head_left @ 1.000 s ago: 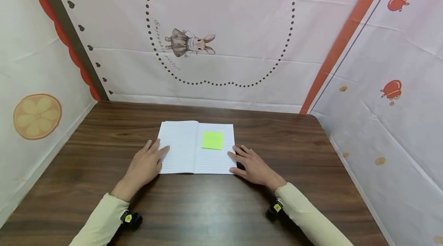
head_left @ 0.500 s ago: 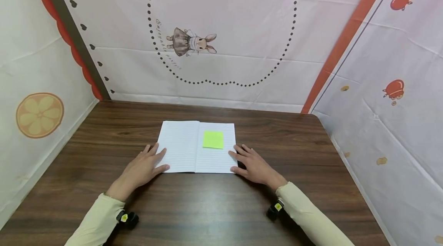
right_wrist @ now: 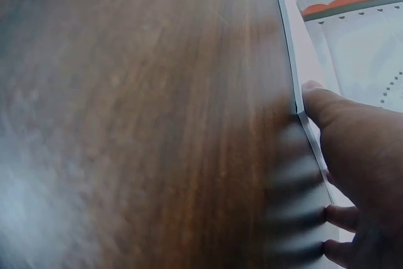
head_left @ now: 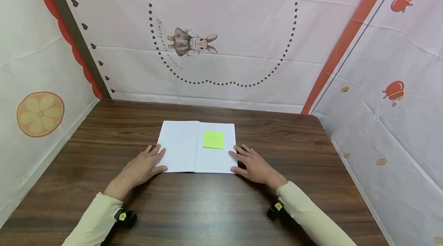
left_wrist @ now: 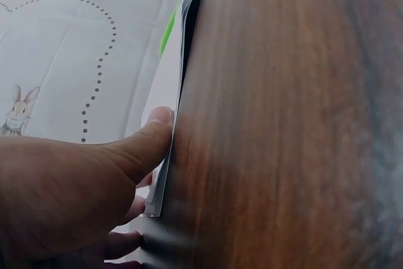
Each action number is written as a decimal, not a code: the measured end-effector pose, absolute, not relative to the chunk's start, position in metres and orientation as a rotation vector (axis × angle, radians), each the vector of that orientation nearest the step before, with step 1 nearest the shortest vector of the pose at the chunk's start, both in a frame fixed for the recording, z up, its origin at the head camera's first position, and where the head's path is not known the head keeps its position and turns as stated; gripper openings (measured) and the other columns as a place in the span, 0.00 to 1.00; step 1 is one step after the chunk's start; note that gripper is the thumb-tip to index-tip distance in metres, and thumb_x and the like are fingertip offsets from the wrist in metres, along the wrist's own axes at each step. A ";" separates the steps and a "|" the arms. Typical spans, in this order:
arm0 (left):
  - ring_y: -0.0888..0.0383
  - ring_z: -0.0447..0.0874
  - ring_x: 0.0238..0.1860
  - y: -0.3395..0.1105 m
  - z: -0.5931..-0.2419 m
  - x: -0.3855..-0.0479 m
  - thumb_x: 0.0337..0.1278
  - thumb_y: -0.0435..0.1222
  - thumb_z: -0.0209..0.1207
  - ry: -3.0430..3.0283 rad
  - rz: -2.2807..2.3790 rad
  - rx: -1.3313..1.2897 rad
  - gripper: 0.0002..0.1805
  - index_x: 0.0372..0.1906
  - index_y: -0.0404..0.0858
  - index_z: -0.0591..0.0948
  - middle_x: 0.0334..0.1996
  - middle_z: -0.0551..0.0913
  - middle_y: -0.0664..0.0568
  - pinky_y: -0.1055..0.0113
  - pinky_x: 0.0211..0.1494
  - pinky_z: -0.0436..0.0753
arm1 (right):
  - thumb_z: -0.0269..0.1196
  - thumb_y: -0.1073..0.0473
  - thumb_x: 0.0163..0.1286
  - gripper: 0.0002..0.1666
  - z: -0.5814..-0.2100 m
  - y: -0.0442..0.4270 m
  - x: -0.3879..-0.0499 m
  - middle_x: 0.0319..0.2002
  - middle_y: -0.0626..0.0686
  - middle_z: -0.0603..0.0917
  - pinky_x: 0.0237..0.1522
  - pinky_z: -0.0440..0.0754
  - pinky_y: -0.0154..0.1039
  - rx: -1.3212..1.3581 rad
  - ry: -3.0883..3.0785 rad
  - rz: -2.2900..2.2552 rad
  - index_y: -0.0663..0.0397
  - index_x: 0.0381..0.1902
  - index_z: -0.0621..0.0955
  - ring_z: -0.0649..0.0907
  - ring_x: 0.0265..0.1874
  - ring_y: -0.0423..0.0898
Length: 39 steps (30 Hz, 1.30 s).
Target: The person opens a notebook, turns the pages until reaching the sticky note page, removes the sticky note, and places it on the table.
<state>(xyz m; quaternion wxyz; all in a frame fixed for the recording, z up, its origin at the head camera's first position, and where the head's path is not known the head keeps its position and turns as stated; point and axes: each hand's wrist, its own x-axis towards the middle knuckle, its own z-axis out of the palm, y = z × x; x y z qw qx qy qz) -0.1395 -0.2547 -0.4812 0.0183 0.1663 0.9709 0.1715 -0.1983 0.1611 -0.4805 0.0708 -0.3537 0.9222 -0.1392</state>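
Note:
An open notebook (head_left: 178, 148) with lined pages lies flat on the wooden table. On its right page sits a bright green sticky note (head_left: 213, 139). My left hand (head_left: 140, 167) rests at the left edge, thumb and forefinger laid on the page, other fingers spread beside it. At the right edge, my right hand (head_left: 254, 165) touches the page with thumb and fingertips. In the left wrist view the left thumb (left_wrist: 151, 137) presses on the lower edge of the pages. The right thumb (right_wrist: 324, 105) lies on the page near the corner in the right wrist view.
The brown table (head_left: 207, 207) reaches to a printed cloth backdrop (head_left: 225, 27) behind and at both sides. A black wrist camera (head_left: 127, 218) is strapped on the left forearm, and another camera (head_left: 275, 210) on the right.
The left hand has shifted slightly left and toward the body, and its thumb has come onto the left page's lower corner. The right hand stays in place.

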 end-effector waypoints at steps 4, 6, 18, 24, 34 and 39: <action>0.24 0.56 0.74 -0.255 -0.482 -0.139 0.71 0.48 0.60 3.017 0.528 0.523 0.37 0.74 0.29 0.68 0.75 0.61 0.28 0.30 0.71 0.62 | 0.55 0.37 0.78 0.39 -0.476 0.160 -0.200 0.79 0.59 0.61 0.75 0.61 0.62 -1.123 2.774 -0.365 0.47 0.79 0.65 0.60 0.78 0.62; 0.24 0.55 0.74 -0.255 -0.482 -0.138 0.71 0.47 0.60 3.018 0.530 0.524 0.37 0.75 0.29 0.67 0.75 0.61 0.28 0.30 0.71 0.62 | 0.56 0.38 0.78 0.38 -0.473 0.159 -0.201 0.78 0.60 0.62 0.74 0.63 0.62 -1.144 2.772 -0.350 0.49 0.78 0.67 0.62 0.77 0.63; 0.25 0.54 0.75 -0.259 -0.483 -0.137 0.72 0.48 0.58 3.011 0.523 0.526 0.37 0.76 0.30 0.65 0.76 0.59 0.29 0.31 0.72 0.60 | 0.63 0.40 0.73 0.31 -0.454 0.133 -0.231 0.61 0.57 0.83 0.66 0.76 0.54 -1.216 3.017 -0.355 0.54 0.64 0.81 0.79 0.64 0.56; 0.26 0.53 0.76 -0.259 -0.485 -0.138 0.73 0.49 0.58 3.007 0.534 0.523 0.38 0.77 0.31 0.65 0.76 0.58 0.30 0.31 0.73 0.60 | 0.66 0.35 0.68 0.34 -0.461 0.106 -0.243 0.55 0.53 0.86 0.62 0.79 0.48 -1.297 3.064 -0.287 0.53 0.60 0.84 0.82 0.57 0.51; 0.26 0.53 0.76 -0.257 -0.484 -0.137 0.72 0.49 0.58 2.996 0.558 0.506 0.38 0.76 0.31 0.65 0.76 0.58 0.29 0.31 0.73 0.59 | 0.67 0.35 0.68 0.29 -0.478 0.082 -0.249 0.49 0.49 0.88 0.53 0.82 0.42 -1.387 3.145 -0.135 0.49 0.55 0.86 0.83 0.49 0.48; 0.26 0.53 0.76 -0.257 -0.484 -0.137 0.72 0.49 0.58 2.997 0.558 0.498 0.38 0.76 0.31 0.65 0.76 0.58 0.29 0.31 0.73 0.59 | 0.68 0.43 0.70 0.21 -0.482 0.079 -0.252 0.48 0.49 0.88 0.52 0.83 0.40 -1.469 3.187 -0.087 0.50 0.52 0.88 0.84 0.48 0.46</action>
